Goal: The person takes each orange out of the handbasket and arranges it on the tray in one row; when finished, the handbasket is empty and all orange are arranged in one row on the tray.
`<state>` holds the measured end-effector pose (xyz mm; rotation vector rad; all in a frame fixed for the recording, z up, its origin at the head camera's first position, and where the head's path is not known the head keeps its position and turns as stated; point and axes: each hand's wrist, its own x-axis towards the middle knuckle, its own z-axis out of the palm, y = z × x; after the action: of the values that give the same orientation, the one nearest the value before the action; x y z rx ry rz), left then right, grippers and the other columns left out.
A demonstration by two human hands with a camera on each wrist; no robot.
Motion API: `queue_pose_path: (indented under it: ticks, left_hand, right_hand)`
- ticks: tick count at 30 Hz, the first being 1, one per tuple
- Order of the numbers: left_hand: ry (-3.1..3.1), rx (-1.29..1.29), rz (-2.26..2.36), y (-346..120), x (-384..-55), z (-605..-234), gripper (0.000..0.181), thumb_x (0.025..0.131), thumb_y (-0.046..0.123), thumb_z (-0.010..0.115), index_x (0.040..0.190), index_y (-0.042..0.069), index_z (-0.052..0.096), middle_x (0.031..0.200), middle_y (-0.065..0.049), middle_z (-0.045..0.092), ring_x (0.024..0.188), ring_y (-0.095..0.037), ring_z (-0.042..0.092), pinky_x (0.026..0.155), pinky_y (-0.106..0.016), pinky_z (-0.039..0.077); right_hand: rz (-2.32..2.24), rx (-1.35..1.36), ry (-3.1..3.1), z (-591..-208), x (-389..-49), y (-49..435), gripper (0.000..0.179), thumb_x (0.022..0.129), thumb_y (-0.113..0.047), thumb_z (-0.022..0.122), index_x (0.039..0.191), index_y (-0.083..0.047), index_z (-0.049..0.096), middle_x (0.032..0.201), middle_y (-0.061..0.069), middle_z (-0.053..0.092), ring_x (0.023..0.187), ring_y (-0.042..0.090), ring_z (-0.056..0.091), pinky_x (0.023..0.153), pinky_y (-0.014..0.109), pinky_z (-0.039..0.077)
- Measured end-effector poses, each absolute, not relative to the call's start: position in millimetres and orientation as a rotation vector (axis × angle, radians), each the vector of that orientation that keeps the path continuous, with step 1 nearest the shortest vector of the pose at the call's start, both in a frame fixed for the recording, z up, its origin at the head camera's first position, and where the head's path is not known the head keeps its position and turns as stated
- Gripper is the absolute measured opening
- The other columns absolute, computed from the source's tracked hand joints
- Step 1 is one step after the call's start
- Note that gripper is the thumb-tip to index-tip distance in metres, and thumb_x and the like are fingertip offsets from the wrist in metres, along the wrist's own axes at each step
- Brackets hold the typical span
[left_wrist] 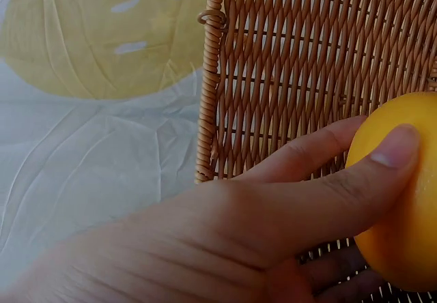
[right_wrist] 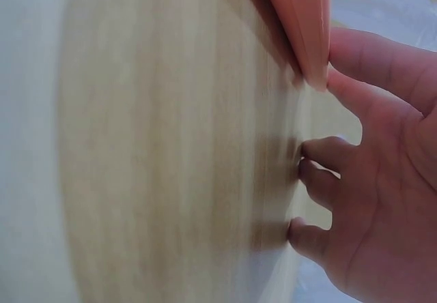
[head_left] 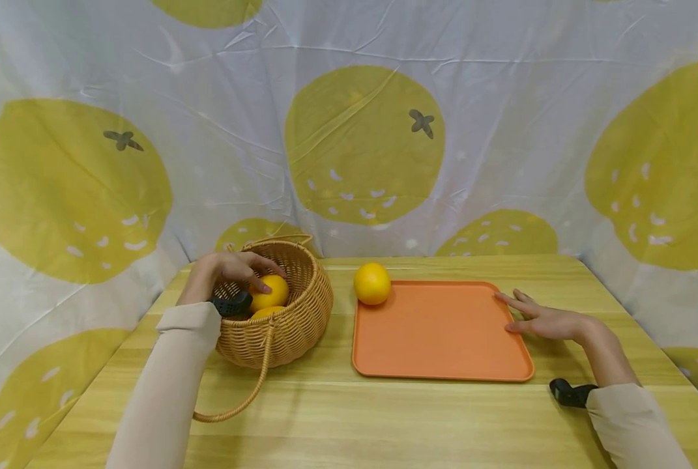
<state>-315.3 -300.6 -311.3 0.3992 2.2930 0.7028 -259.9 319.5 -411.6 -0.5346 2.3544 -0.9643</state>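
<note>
Inside the wicker basket [head_left: 309,322] my left hand [head_left: 237,268] grips an orange [head_left: 274,296], its thumb lying across the fruit in the left wrist view. Part of another orange [head_left: 268,312] shows below it, near the basket's front rim. One more orange [head_left: 373,284] sits at the far left corner of a flat orange tray [head_left: 436,335]. My right hand [head_left: 545,322] rests at the tray's right edge with fingers spread. In the right wrist view its thumb and a finger touch the tray's rim, and the other fingertips reach down to the table.
The basket's loop handle [head_left: 231,413] hangs down onto the wooden table [head_left: 384,423] at the front. A second handle lies at the back rim. A curtain [head_left: 489,130] printed with yellow fruit surrounds the table at the back and sides.
</note>
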Motion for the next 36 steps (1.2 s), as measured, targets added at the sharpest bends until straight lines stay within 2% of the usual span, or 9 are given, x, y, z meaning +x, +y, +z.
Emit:
queue_pose_path:
  ticks: [8, 16, 22, 24, 28, 33, 36]
  left_hand:
    - [2.147, 0.351, 0.809, -300, -317, -318, 0.066, 0.106, 0.018, 0.060, 0.162, 0.003, 0.029, 0.153, -0.021, 0.040, 0.126, -0.022, 0.048, 0.102, -0.030, 0.045]
    - [2.184, 0.431, 0.742, -302, -319, -315, 0.065, 0.102, 0.026, 0.066, 0.158, 0.005, 0.038, 0.143, -0.019, 0.044, 0.114, -0.022, 0.049, 0.091, -0.028, 0.048]
    - [2.334, 0.445, 0.769, -298, -298, -287, 0.062, 0.101, 0.032, 0.067, 0.156, 0.013, 0.043, 0.159, -0.026, 0.032, 0.132, -0.037, 0.046, 0.093, -0.041, 0.054]
    - [2.360, 0.456, 0.826, -295, -288, -273, 0.061, 0.102, 0.030, 0.065, 0.157, 0.015, 0.042, 0.162, -0.026, 0.029, 0.130, -0.040, 0.048, 0.091, -0.045, 0.056]
    - [2.468, 0.552, 0.914, -284, -270, -248, 0.058, 0.104, 0.029, 0.063, 0.157, 0.018, 0.042, 0.162, -0.020, 0.036, 0.128, -0.037, 0.049, 0.091, -0.043, 0.053]
    - [2.549, 0.626, 1.135, -250, -261, -231, 0.055, 0.106, 0.029, 0.059, 0.158, 0.022, 0.042, 0.159, -0.015, 0.042, 0.132, -0.032, 0.048, 0.096, -0.038, 0.048]
    - [2.517, 0.577, 1.332, -220, -261, -230, 0.055, 0.107, 0.026, 0.057, 0.159, 0.020, 0.040, 0.155, -0.019, 0.045, 0.125, -0.031, 0.056, 0.094, -0.037, 0.055]
  right_hand:
    - [-0.965, -0.539, 2.352, -411, -260, 319, 0.087, 0.105, -0.027, 0.061, 0.166, -0.002, 0.003, 0.162, 0.038, -0.027, 0.144, 0.064, -0.027, 0.104, 0.086, -0.005]
    - [-0.970, -0.517, 2.352, -411, -260, 322, 0.088, 0.105, -0.028, 0.061, 0.166, -0.003, 0.003, 0.162, 0.037, -0.028, 0.144, 0.064, -0.027, 0.105, 0.086, -0.004]
    - [-0.969, -0.529, 2.340, -410, -260, 317, 0.087, 0.106, -0.028, 0.059, 0.166, -0.004, 0.002, 0.163, 0.036, -0.028, 0.145, 0.063, -0.027, 0.106, 0.085, -0.003]
    - [-0.971, -0.534, 2.339, -410, -261, 315, 0.087, 0.106, -0.030, 0.059, 0.167, -0.005, 0.003, 0.163, 0.035, -0.028, 0.145, 0.063, -0.028, 0.106, 0.085, -0.005]
    - [-0.992, -0.563, 2.314, -413, -264, 317, 0.086, 0.107, -0.031, 0.057, 0.167, -0.010, 0.001, 0.161, 0.036, -0.032, 0.143, 0.062, -0.032, 0.103, 0.086, -0.009]
    - [-0.991, -0.562, 2.311, -421, -269, 327, 0.087, 0.105, -0.038, 0.058, 0.168, -0.017, 0.001, 0.161, 0.032, -0.035, 0.143, 0.059, -0.035, 0.103, 0.086, -0.011]
    - [-0.984, -0.571, 2.315, -428, -273, 333, 0.088, 0.105, -0.040, 0.059, 0.168, -0.019, 0.002, 0.160, 0.034, -0.035, 0.142, 0.062, -0.033, 0.102, 0.086, -0.011]
